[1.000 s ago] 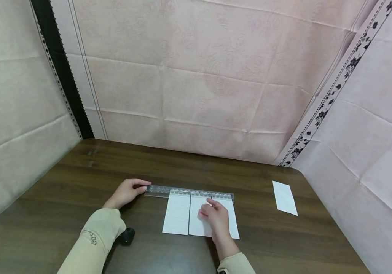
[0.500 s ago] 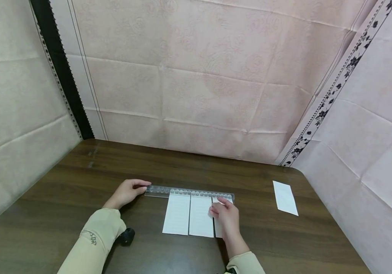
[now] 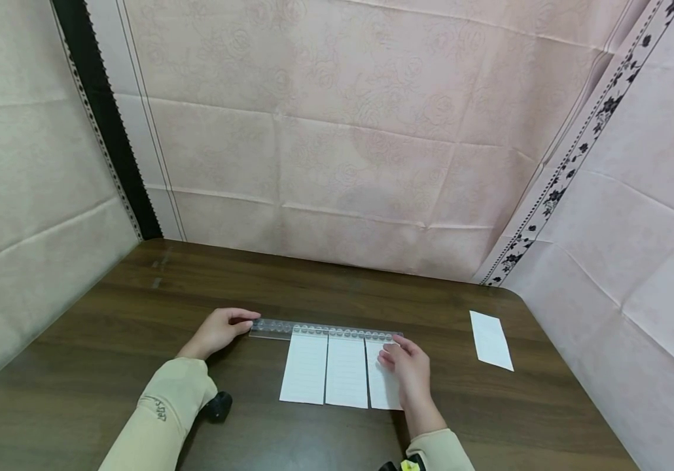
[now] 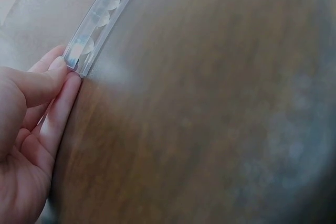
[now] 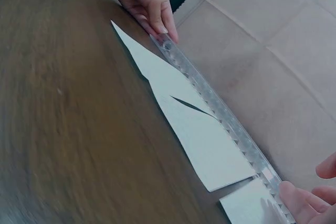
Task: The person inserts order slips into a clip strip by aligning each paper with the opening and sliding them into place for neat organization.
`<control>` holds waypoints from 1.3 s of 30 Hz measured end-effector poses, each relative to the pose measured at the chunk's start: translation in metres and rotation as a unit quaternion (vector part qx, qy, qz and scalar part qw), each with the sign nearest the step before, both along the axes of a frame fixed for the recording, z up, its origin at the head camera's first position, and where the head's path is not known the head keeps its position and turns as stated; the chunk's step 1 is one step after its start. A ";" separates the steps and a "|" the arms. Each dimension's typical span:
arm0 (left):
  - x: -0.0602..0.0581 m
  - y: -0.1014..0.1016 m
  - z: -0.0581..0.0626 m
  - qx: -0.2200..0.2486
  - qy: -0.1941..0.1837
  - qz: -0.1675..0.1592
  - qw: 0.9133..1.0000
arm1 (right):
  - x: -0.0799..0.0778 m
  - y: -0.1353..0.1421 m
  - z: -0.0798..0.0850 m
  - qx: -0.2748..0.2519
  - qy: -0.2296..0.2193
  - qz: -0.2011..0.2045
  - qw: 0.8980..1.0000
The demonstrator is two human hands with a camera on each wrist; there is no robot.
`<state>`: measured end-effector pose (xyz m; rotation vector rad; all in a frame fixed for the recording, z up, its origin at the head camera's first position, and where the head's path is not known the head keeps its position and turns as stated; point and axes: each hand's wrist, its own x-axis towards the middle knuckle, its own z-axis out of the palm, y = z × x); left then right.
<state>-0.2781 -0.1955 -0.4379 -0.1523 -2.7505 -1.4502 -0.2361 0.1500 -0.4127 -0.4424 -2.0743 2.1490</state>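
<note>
A long clear plastic strip point(image 3: 278, 328) with a row of round bumps lies across the table. My left hand point(image 3: 219, 331) pinches its left end between thumb and fingers, as the left wrist view point(image 4: 31, 114) also shows. Three white, faintly lined paper cards hang side by side with their top edges at the strip: a left card point(image 3: 303, 366), a middle card point(image 3: 346, 373) and a right card point(image 3: 379, 386). My right hand point(image 3: 410, 373) is over the right card, partly hiding it. In the right wrist view a fingertip point(image 5: 289, 190) touches the strip's right end, the thumb apart.
Another white paper card point(image 3: 490, 340) lies apart at the right of the brown wooden table point(image 3: 243, 438). Pale patterned cloth point(image 3: 337, 163) walls the table at the back and both sides.
My right hand has slid rightward along the strip, from the middle card to the right card's far edge, uncovering the middle card. My left hand and the strip stay put.
</note>
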 end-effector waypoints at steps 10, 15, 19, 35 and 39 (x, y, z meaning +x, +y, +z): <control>-0.001 0.000 -0.001 0.002 -0.007 0.006 1.000 | -0.003 0.014 0.001 0.000 0.013 -0.015 1.000; -0.002 -0.001 -0.002 0.004 -0.008 0.006 1.000 | -0.006 0.022 -0.003 -0.005 0.038 -0.028 0.999; -0.002 -0.001 -0.002 0.007 -0.007 0.006 1.000 | -0.007 0.028 -0.004 0.001 0.045 -0.025 0.999; -0.002 -0.002 -0.003 0.002 -0.010 0.004 1.000 | -0.011 0.049 0.004 -0.008 -0.001 -0.020 1.000; -0.002 -0.001 -0.003 0.003 -0.010 0.004 1.000 | -0.011 0.054 0.006 -0.014 0.003 -0.014 1.000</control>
